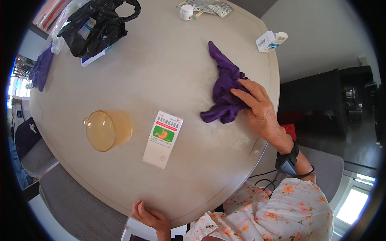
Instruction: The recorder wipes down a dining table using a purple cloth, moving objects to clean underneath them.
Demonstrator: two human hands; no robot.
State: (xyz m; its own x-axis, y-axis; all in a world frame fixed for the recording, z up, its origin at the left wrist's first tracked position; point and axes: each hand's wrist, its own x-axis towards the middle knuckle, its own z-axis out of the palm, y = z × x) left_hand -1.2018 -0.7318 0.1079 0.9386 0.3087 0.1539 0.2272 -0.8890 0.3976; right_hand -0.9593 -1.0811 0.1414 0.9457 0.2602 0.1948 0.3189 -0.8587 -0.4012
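My right hand presses on a crumpled purple cloth at the right of the table, its fingers bent over the fabric. What lies under the palm is hidden. Faint wet-looking smears show on the tabletop around the cloth. My left hand rests at the near table edge with curled fingers, and nothing shows in it. Between the hands, farther in, a white medicine box with a green picture panel lies flat. To its left stands an amber-tinted glass mug.
At the far left a black plastic bag sits on a box, beside another purple cloth. A small white jar and blister packs are at the far edge. A white box with a bottle stands far right.
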